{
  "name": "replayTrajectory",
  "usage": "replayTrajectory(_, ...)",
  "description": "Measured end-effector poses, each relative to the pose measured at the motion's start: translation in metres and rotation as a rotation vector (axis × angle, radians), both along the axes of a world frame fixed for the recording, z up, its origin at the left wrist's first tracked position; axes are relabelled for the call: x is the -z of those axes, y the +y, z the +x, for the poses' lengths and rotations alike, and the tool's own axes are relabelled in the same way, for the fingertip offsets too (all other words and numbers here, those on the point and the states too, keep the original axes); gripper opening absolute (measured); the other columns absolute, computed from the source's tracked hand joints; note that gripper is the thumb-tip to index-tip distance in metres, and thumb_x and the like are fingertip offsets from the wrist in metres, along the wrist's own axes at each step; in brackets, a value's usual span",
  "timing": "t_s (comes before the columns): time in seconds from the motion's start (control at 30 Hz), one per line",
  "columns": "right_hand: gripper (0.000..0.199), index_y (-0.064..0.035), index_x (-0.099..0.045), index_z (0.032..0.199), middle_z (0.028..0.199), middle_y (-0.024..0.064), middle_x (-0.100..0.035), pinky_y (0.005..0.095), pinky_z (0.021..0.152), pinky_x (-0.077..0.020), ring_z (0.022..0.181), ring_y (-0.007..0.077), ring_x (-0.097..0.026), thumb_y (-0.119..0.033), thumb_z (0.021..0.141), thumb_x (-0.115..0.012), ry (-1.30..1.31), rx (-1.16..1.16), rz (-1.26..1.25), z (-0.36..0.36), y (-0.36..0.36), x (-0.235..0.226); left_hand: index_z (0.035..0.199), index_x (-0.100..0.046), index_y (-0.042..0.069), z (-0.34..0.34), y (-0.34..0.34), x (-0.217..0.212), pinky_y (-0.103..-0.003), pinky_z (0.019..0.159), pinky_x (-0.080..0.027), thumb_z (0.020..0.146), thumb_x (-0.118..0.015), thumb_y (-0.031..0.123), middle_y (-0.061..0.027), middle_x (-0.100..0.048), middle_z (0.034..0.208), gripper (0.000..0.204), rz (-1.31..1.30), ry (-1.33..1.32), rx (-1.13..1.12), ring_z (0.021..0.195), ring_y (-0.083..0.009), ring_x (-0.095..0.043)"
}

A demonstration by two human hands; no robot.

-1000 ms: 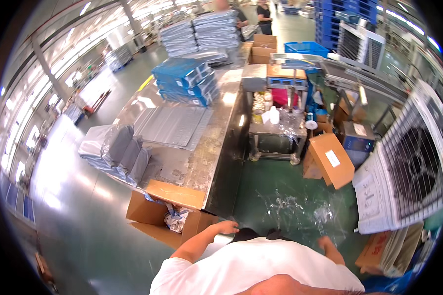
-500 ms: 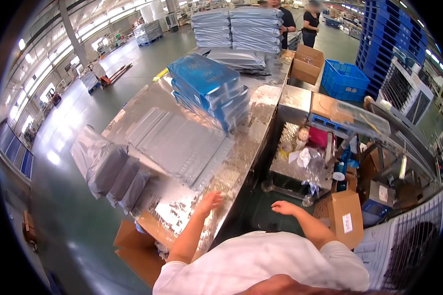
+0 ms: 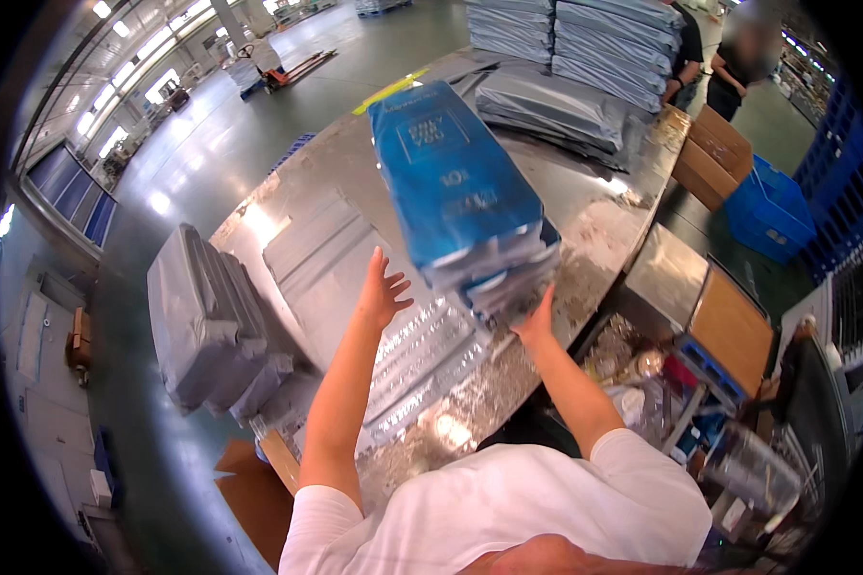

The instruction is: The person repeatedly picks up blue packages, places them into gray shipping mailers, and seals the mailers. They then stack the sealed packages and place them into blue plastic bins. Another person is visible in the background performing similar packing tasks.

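Observation:
A stack of blue plastic-wrapped packages (image 3: 455, 182) sits on the metal-topped table (image 3: 599, 230). At the stack's near right corner is my right hand (image 3: 539, 321), its fingers stretched along the side and partly hidden there. My left hand (image 3: 385, 295) hovers left of the stack's near end, fingers spread and holding nothing. Beneath and beyond it, flat grey plastic bags (image 3: 326, 244) lie layered on the table. Several filled grey bags (image 3: 197, 316) stand side by side at the table's left edge.
Tall piles of grey packages (image 3: 609, 48) and loose grey bags (image 3: 547, 101) occupy the table's far end. Two people stand behind. On the right are an open carton (image 3: 714, 158), a blue crate (image 3: 772, 211) and a cluttered cart (image 3: 633, 369). Another carton (image 3: 249, 484) sits low at left.
Both hands have reached forward from the table's near edge to the blue packages, the right one meeting their side. The view has shifted, and the stack now appears closer.

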State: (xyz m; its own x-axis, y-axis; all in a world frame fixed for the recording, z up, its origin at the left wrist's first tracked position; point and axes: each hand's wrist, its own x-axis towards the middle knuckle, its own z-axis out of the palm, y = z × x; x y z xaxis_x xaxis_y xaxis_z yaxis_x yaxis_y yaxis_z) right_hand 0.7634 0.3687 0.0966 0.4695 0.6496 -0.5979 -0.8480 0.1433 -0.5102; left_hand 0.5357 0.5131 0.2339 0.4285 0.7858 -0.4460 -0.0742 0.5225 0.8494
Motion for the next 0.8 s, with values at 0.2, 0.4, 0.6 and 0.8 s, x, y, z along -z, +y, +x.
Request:
replayTrajectory(0.2, 0.070, -0.0201, -0.028, 0.133, 0.135, 0.0028, -0.031, 0.0378, 0.102, -0.0259, 0.123, 0.0242, -0.031, -0.067, 0.081, -0.027, -0.058, 0.270, 0.357, 0.013, 0.073, -0.023, 0.122, -0.039, -0.002, 0.067, 0.048, -0.001, -0.035, 0.090, -0.042, 0.080, -0.055, 0.040, -0.0169, -0.051, 0.117, 0.062, -0.036, -0.196, 0.035, 0.104, -0.0268, -0.052)
replayTrajectory(0.4, 0.067, -0.0186, -0.027, 0.133, 0.134, 0.0041, -0.031, 0.0371, 0.102, -0.0266, 0.122, 0.0236, -0.031, -0.063, 0.083, -0.025, 0.089, 0.153, 0.343, 0.055, 0.134, 0.004, 0.117, -0.044, 0.000, 0.102, 0.080, -0.012, -0.037, 0.088, -0.043, 0.078, -0.055, 0.036, -0.0152, -0.054, 0.111, 0.054, -0.042, -0.172, -0.044, 0.099, -0.0253, -0.055)
replayTrajectory(0.6, 0.079, -0.0169, -0.024, 0.134, 0.135, 0.0064, -0.029, 0.0418, 0.101, -0.0266, 0.123, 0.0252, -0.029, -0.071, 0.077, -0.029, 0.147, -0.114, 0.452, 0.095, 0.181, 0.017, 0.115, -0.046, 0.000, 0.125, 0.146, -0.004, -0.035, 0.087, -0.043, 0.078, -0.055, 0.036, -0.0130, -0.056, 0.108, 0.053, -0.023, -0.086, -0.093, 0.098, -0.0234, -0.054)
replayTrajectory(0.8, 0.057, -0.0043, -0.024, 0.133, 0.131, 0.0152, -0.035, 0.0378, 0.100, -0.0281, 0.121, 0.0227, -0.035, -0.036, 0.089, -0.039, -0.768, -0.044, -0.164, 0.168, 0.137, 0.078, 0.116, -0.045, 0.003, 0.112, 0.145, -0.007, -0.036, 0.088, -0.042, 0.080, -0.053, 0.035, -0.0104, -0.054, 0.113, 0.049, 0.076, -0.127, -0.060, 0.102, -0.0217, -0.053)
